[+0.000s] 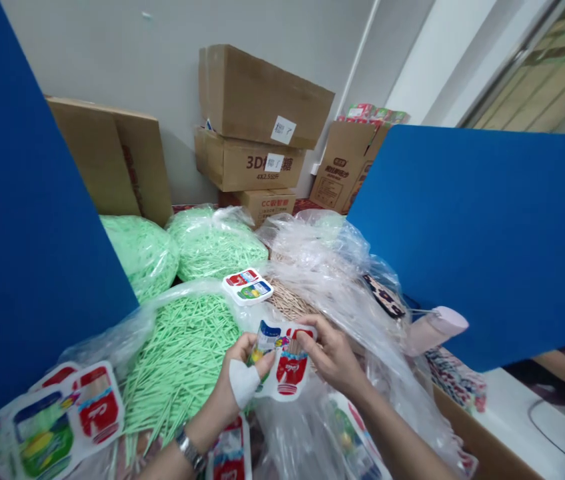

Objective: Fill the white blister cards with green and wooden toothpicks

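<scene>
Between both hands is a printed card pouch (292,367) with a red cola half and a green-and-yellow lemon half; thin tan sticks show in its red part. My left hand (237,373), with a white wrap round the thumb base and a metal watch on the wrist, pinches the lemon side. At the cola side, my right hand (331,352) grips the upper edge with thumb and fingers. Left of the hands lies a heap of pale green sticks (182,360) in an open plastic bag. Behind the pouch are tan sticks (287,300) in another clear bag.
More pouches (52,427) lie at lower left, and another pouch (248,287) rests on the bags. Tied bags of green sticks (217,247) stand behind. Cardboard boxes (262,100) are stacked by the wall. Blue panels (477,233) flank both sides; a pinkish cup (435,330) stands right.
</scene>
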Demonstrator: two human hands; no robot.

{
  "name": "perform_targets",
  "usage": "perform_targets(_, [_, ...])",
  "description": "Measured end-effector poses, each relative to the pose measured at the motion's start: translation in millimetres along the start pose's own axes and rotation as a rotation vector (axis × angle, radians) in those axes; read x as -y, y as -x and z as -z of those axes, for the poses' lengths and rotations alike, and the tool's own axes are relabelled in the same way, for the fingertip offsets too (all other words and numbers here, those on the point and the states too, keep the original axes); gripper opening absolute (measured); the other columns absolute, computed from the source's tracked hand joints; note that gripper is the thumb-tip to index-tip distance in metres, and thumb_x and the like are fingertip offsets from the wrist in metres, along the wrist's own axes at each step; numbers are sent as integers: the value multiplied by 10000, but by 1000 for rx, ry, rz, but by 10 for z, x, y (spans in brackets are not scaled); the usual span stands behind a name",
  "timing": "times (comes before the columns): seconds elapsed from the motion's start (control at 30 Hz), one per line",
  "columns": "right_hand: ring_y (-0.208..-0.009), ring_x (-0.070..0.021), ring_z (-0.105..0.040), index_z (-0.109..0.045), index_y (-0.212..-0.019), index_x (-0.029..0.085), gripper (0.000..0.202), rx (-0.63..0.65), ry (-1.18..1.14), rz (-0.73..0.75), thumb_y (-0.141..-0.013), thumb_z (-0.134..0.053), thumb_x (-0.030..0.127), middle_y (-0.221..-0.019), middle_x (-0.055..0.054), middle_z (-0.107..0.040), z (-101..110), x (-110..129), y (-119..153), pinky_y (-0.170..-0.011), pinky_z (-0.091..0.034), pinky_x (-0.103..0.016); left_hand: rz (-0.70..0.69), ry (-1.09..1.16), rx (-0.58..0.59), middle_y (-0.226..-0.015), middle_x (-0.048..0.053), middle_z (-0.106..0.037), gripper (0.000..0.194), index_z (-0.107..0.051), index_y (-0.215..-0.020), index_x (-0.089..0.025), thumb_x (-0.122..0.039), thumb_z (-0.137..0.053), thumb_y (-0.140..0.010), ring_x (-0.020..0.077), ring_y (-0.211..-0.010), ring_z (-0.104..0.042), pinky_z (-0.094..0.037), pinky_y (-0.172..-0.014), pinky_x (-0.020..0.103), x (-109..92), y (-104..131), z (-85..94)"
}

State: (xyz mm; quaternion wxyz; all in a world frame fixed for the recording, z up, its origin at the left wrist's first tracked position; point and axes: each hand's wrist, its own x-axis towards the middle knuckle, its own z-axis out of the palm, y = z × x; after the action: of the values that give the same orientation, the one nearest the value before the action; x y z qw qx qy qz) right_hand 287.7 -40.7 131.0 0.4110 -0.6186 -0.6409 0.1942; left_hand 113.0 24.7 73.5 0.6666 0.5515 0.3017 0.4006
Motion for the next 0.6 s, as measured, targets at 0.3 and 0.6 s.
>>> perform_targets(0.3, [-538, -130, -497, -555, -651, 194, 381, 326, 275, 496, -906, -502, 473, -577, 3, -547, -568, 262, 185, -515, -317, -253, 99, -382, 40, -576, -57, -448, 235, -510, -639, -172, -293, -678, -750, 100, -541, -380, -318, -498, 195, -95, 859, 421])
perform_targets(0.6, [-688, -156, -597, -603, -892, 195, 217, 608, 123, 428, -958, -420, 289, -780, -42, -664, -883, 391, 318, -634, -440, -268, -67, -724, 144, -475, -43, -422, 290, -522, -438, -191, -342, -675, -634, 113, -463, -340, -246, -446, 227, 659, 1145, 905])
